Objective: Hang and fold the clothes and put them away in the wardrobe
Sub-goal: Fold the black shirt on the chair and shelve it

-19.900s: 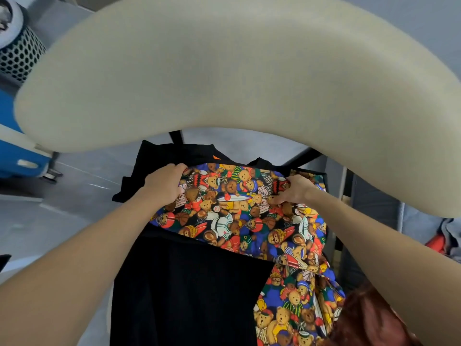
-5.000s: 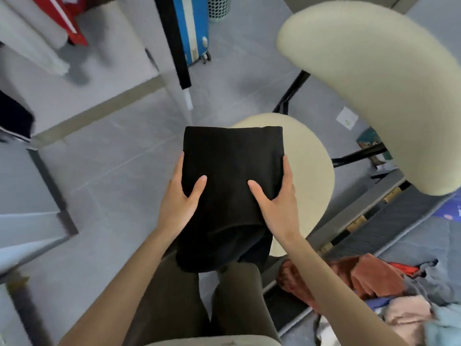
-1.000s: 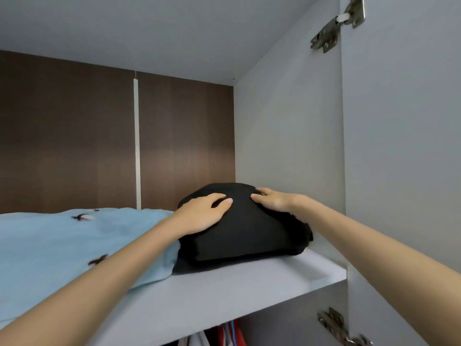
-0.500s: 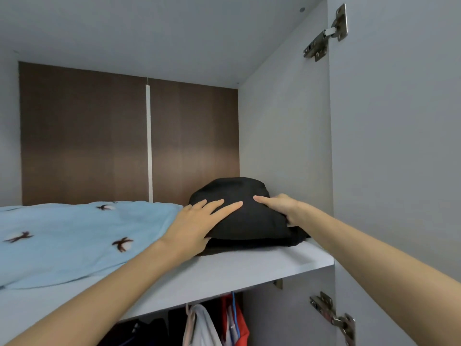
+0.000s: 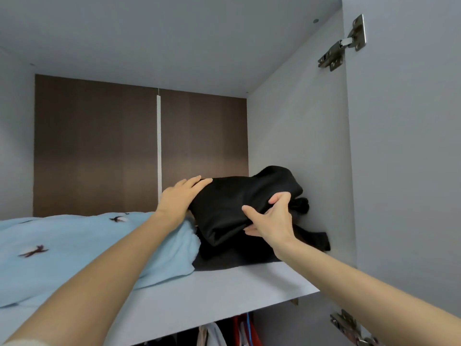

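Upper wardrobe shelf (image 5: 224, 290), right corner: the folded black garment (image 5: 239, 208) is sitting tilted against the side wall (image 5: 299, 136), with more black cloth spreading flat beneath it.

Left hand (image 5: 180, 197): fingers straight, palm pressing flat on the garment's upper left side.

Right hand (image 5: 270, 219): thumb and fingers curling round the garment's front right edge, gripping it.

Light blue fabric (image 5: 87, 245) with small dark motifs is lying just beside the garment, touching it, and filling the shelf's left part.

Hanging clothes (image 5: 224, 333) are showing below the shelf.
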Action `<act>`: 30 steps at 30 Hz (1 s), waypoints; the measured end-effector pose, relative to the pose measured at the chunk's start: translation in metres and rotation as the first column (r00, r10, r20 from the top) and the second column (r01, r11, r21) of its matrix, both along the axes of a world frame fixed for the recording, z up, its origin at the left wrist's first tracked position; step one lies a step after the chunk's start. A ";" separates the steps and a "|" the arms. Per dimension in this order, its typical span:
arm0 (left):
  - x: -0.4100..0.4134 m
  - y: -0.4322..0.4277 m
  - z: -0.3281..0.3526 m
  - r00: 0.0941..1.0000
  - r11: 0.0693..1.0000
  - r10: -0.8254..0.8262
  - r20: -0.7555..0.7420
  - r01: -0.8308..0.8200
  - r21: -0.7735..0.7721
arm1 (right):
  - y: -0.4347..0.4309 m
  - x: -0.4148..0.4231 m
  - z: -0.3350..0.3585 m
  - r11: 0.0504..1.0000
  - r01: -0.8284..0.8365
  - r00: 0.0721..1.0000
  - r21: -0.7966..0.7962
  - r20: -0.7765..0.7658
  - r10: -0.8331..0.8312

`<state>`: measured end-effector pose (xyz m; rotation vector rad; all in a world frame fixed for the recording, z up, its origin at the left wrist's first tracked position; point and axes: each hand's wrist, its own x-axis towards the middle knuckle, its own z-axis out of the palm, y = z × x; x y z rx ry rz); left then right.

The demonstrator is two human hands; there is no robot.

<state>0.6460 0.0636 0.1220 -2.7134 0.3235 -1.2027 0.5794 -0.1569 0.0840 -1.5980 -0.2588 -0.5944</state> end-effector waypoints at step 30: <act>0.013 -0.053 -0.009 0.854 0.894 -0.172 -0.491 -0.075 -0.443 | -0.060 0.033 0.022 0.179 0.165 0.980 -0.970 0.141 -0.143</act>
